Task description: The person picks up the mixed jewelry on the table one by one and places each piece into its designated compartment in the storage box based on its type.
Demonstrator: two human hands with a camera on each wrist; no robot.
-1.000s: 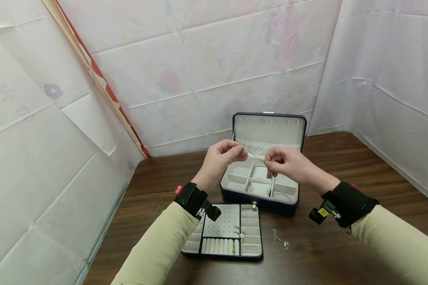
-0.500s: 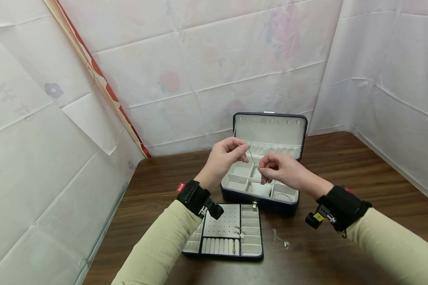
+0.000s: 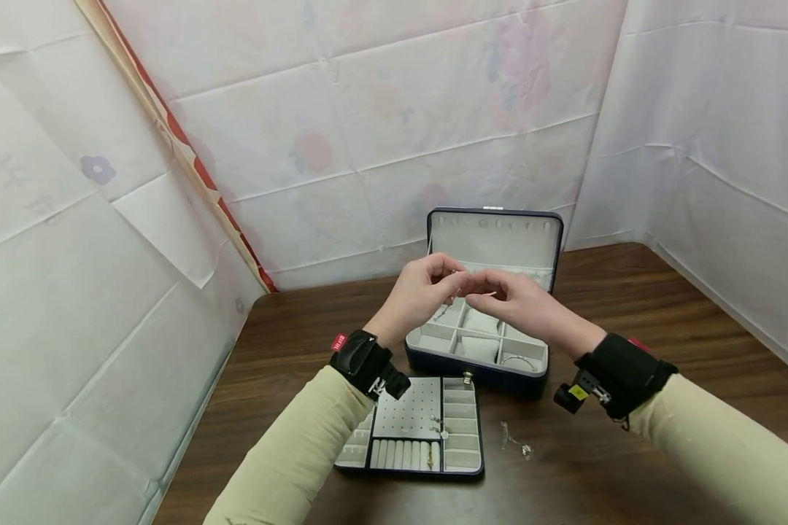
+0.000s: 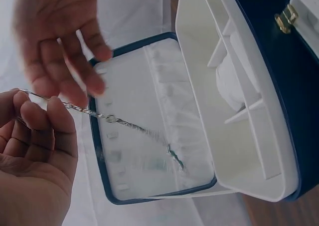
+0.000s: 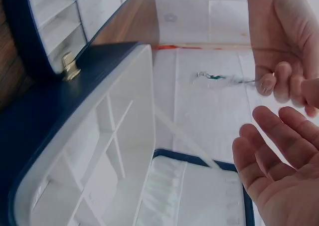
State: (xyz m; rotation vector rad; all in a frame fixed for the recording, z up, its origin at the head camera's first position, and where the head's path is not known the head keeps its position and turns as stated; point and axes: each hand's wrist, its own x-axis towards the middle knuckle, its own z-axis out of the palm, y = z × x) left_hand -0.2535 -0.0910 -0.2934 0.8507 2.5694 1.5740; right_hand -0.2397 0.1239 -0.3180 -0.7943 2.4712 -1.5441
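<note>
Over the jewelry box (image 3: 492, 378), my left hand (image 3: 423, 295) pinches a silver chain (image 4: 110, 118) between thumb and fingertips. The chain's free end, with a greenish bit near its tip, dangles in front of the raised lid (image 3: 499, 237). My right hand (image 3: 522, 300) is right beside the left one, and the two overlap in the head view. In the right wrist view, the right hand's fingers are loosely bent with nothing between them. The lid's lower part is partly hidden behind both hands.
In front of the box lies a navy tray (image 3: 407, 405) with earrings (image 3: 438, 426) and a gold ring (image 3: 430, 459). Another silver chain piece (image 3: 525, 450) lies on the wooden table (image 3: 584, 474). A bangle (image 3: 519, 359) sits in the box's front right compartment.
My right hand has moved left and up to the left hand and has let go of the chain. The left hand has shifted slightly right, still pinching it.
</note>
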